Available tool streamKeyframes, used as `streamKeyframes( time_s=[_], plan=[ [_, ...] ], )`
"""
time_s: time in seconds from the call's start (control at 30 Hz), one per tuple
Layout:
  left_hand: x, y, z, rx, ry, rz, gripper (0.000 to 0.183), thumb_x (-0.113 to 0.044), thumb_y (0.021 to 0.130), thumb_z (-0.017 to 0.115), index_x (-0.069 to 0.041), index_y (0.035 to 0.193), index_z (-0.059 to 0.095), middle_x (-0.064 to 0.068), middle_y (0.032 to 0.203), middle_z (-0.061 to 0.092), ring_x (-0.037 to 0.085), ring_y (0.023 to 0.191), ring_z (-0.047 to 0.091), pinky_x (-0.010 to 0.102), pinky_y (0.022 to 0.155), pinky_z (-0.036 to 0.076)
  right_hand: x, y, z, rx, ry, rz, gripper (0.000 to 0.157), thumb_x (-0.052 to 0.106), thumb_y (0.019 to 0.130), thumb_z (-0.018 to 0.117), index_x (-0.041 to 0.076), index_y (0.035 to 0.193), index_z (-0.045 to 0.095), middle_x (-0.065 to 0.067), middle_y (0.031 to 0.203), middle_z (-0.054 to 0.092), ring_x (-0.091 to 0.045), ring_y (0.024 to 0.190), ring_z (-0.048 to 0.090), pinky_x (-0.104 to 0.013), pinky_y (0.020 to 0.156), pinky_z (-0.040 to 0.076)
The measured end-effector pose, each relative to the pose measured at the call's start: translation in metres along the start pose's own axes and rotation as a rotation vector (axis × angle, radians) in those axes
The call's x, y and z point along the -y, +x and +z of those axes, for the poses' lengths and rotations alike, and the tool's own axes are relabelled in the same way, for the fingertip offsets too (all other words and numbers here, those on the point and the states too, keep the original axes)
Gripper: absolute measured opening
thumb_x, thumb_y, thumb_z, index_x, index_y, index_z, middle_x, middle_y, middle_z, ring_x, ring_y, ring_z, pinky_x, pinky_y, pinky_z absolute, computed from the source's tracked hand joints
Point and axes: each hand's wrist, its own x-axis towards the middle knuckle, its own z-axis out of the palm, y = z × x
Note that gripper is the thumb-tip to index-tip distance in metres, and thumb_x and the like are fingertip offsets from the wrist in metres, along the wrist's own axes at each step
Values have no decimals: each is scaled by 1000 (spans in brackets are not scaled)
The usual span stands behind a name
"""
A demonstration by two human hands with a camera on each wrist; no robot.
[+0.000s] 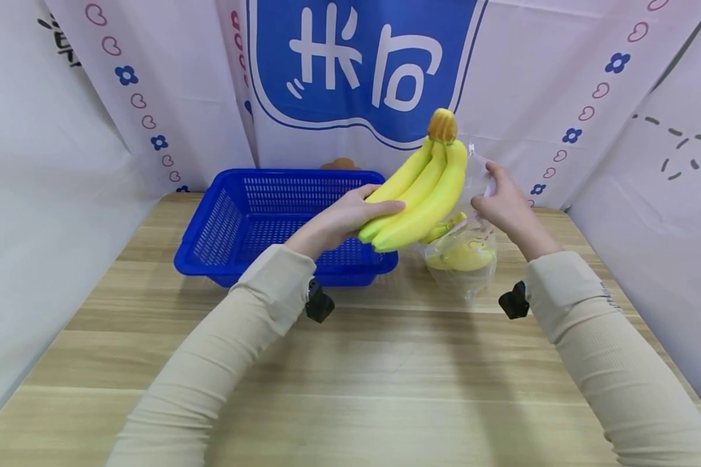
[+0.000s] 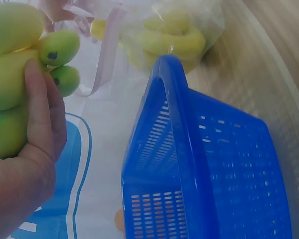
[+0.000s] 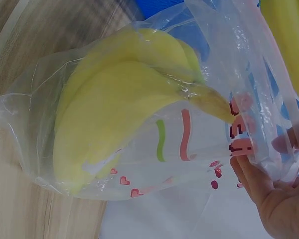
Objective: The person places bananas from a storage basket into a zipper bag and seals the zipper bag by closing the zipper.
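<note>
My left hand (image 1: pixel 350 217) grips a bunch of yellow bananas (image 1: pixel 423 191) by its green-tipped lower end, with the brown stem pointing up. The thumb lies across the front of the fruit. My right hand (image 1: pixel 505 201) pinches the top edge of a clear plastic bag (image 3: pixel 35 94) with printed red hearts. Inside the bag hangs another bunch of bananas (image 3: pixel 104 104), its stem toward the bag's mouth. In the head view the held bunch is up beside the bag's opening and overlaps its left side. In the left wrist view green tips (image 2: pixel 65 79) show past the fingers.
A blue plastic basket (image 1: pixel 210 214) with slotted walls stands at the back left of the wooden table (image 1: pixel 350 376), under the left forearm. White printed cloth (image 1: pixel 537 84) hangs behind and at both sides. Each wrist carries a small black camera mount (image 1: pixel 318 301).
</note>
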Motion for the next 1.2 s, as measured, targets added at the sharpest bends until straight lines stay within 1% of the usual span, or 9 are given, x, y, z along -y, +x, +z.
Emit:
streamKeyframes(
  time_s=[0.1,0.2,0.43,0.53,0.77,0.83,0.9,1.1,1.2],
  plan=[
    [1,1,2,50,13,-3,46,-36,91,63,-16,130,46,6,99,62,15,76,63,23,66,55,1,-1,0,4,0,2,82,10,85,48,5,153,2,-28,155,20,-45,129,37,-58,110,31],
    [2,3,4,67,35,-12,50,-35,91,62,-17,134,44,6,101,61,15,78,62,23,67,54,1,-2,0,8,2,6,83,10,86,48,5,153,1,-29,154,21,-46,129,37,-58,110,31],
    [2,4,6,14,-19,-30,68,-31,89,65,-17,144,27,9,116,56,15,80,61,23,70,55,3,-3,0,12,5,2,83,10,85,48,4,153,2,-29,153,24,-43,123,41,-56,107,36],
    [2,5,5,2,-19,-22,67,-31,90,65,-18,144,28,9,119,55,16,82,62,25,74,55,2,-2,0,18,0,2,83,11,85,47,5,153,1,-28,155,20,-44,126,38,-57,108,34],
    [2,6,3,7,-24,15,59,-30,93,59,-17,146,36,7,119,57,15,86,61,38,94,53,2,-1,0,31,1,0,83,10,85,47,6,154,-1,-24,158,12,-44,131,33,-58,110,31],
    [1,6,3,-11,-28,24,58,-30,93,59,-15,145,37,8,120,57,16,88,61,37,95,53,1,-2,-1,38,9,-1,84,11,85,47,7,154,-1,-24,159,11,-45,133,32,-59,111,29],
    [1,7,3,-43,-14,38,57,-29,93,59,-13,144,38,8,123,56,17,91,61,35,92,54,1,-2,0,49,20,-5,84,12,86,48,7,154,-1,-23,159,10,-44,136,29,-59,113,26],
    [-1,10,11,-179,19,48,62,-26,92,60,-12,147,35,8,134,51,20,100,61,32,86,57,2,0,2,72,31,-32,85,9,85,49,7,154,-1,-23,159,11,-44,137,29,-58,112,28],
    [-2,12,16,-243,38,59,63,-24,92,58,-11,148,33,9,137,49,21,103,59,32,84,57,2,1,2,84,13,-45,85,9,85,49,7,154,-1,-23,159,11,-45,140,26,-60,113,25]
  ],
)
